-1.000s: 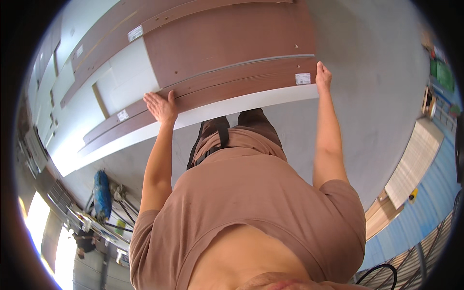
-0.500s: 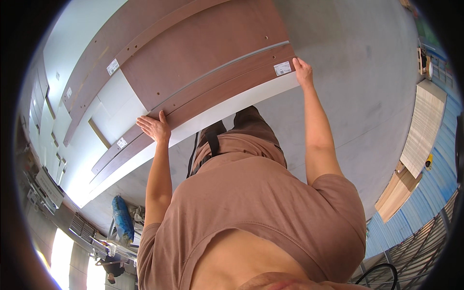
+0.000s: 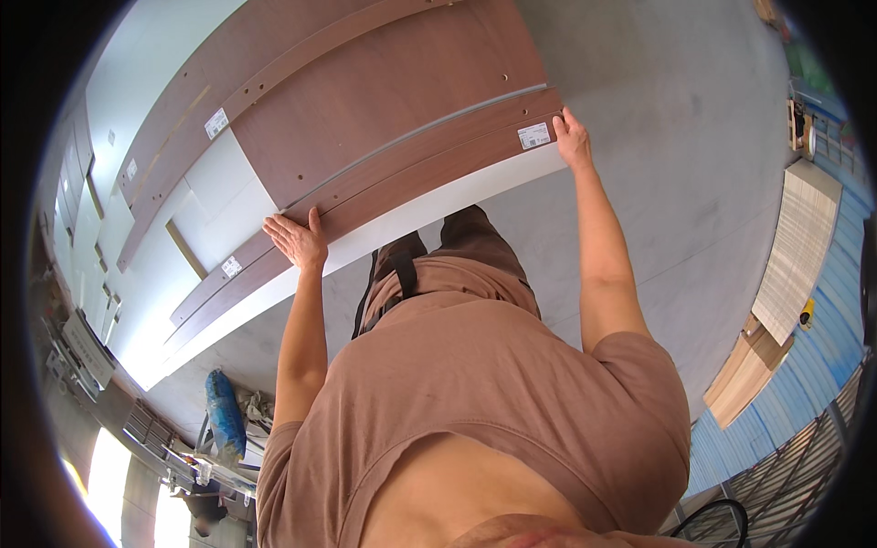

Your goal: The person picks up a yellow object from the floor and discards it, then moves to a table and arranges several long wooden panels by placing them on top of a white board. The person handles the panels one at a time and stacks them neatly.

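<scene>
A long narrow brown board [image 3: 438, 169] with a white label near its right end lies along the near edge of a stack of panels. My left hand [image 3: 300, 242] rests on this board, flat, fingers stretched out and thumb apart. At the board's right end, my right hand [image 3: 573, 142] grips the corner, its fingers partly hidden at the end. Just beyond lies a wide brown panel [image 3: 393, 100] with small drilled holes, a grey line running between it and the narrow board. A white panel edge [image 3: 457, 194] shows on the side nearest me.
More brown boards [image 3: 174, 137] and white panels [image 3: 219, 187] are spread to the far left. Grey floor [image 3: 676, 183] extends on the right. Striped wood-look panels [image 3: 797, 247] stand by a blue wall at far right. A blue wrapped bundle [image 3: 225, 416] is at lower left; behind it is another person [image 3: 206, 507].
The narrow board and both hands have shifted very slightly in the picture, the left hand a little to the right. Both hands keep their places on the board.
</scene>
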{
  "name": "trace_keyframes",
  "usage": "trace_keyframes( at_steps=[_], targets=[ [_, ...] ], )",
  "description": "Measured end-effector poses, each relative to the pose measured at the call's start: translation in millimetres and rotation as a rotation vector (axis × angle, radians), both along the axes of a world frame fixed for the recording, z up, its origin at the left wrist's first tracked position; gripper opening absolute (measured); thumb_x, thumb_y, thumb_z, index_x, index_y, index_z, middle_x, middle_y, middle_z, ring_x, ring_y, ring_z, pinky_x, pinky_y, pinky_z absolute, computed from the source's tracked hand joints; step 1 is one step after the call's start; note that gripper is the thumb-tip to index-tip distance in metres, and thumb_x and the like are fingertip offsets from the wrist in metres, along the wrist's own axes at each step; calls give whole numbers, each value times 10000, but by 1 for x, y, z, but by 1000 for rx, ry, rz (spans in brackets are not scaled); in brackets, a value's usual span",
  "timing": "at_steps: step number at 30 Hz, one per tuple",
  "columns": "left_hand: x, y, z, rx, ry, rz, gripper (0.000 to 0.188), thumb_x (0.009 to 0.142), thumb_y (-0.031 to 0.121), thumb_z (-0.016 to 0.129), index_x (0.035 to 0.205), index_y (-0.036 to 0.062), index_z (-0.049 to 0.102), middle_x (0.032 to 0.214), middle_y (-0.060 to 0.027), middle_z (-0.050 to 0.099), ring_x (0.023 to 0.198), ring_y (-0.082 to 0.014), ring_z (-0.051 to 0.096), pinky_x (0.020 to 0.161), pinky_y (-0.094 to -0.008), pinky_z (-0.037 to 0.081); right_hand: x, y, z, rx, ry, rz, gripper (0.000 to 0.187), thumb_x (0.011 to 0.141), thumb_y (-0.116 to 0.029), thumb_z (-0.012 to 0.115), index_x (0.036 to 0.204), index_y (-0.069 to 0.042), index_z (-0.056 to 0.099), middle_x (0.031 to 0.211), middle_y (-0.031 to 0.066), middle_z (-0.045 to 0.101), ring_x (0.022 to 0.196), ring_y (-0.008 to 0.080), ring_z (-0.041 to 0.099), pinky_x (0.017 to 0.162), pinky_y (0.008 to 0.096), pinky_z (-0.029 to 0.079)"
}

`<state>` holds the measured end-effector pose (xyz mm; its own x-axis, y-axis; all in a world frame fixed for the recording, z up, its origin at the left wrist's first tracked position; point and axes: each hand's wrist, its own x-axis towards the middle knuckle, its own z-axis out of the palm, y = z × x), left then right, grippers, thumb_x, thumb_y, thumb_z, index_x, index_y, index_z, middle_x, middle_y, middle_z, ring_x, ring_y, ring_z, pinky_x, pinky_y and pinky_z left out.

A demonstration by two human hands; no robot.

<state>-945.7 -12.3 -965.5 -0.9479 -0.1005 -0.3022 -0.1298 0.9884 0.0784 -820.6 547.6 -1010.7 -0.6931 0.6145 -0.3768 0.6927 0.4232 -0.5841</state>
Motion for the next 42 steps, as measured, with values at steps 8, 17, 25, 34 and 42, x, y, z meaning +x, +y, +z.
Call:
trace_keyframes(
  at_steps=[8, 17, 25, 34, 42],
  targets=[
    [2, -1, 1, -26, 39, -44, 1019, 941, 662, 447, 1513, -114, 117, 1607, -280, 89, 1510, -393, 14, 1227, -447, 48, -7, 3, 17, 52, -24, 59, 523, 1008, -354, 458, 1435, -54, 457, 1359, 199, 569, 1238, 376, 546, 1039, 426, 436],
    [0, -6, 4, -47, 19, -35, 1017, 941, 656, 455, 1512, -115, 117, 1610, -272, 86, 1510, -390, 17, 1226, -449, 63, -11, 2, 13, 94, -4, 87, 518, 1003, -337, 460, 1421, -31, 478, 1378, 204, 554, 1265, 371, 531, 1067, 416, 418],
    [14, 11, -3, -17, 34, -27, 1006, 938, 640, 484, 1514, -106, 133, 1610, -271, 92, 1511, -388, 23, 1224, -456, 75, 1, 21, -6, 28, 1, 56, 488, 999, -299, 479, 1381, 4, 514, 1348, 224, 571, 1261, 376, 532, 1062, 415, 424],
    [13, -24, 6, -60, 146, -54, 991, 928, 620, 523, 1503, -110, 179, 1590, -293, 154, 1501, -419, 70, 1206, -503, 129, -28, -1, 18, -31, -4, 127, 462, 977, -306, 529, 1308, 15, 558, 1300, 220, 599, 1202, 379, 560, 1033, 423, 436],
    [47, -41, 32, -64, 142, 29, 1002, 894, 586, 598, 1488, -126, 218, 1576, -306, 193, 1495, -418, 119, 1194, -512, 146, -160, -105, 76, 667, 398, 799, 589, 910, -356, 664, 1396, -73, 490, 1466, 147, 459, 1373, 340, 397, 1118, 489, 338]
  ],
)
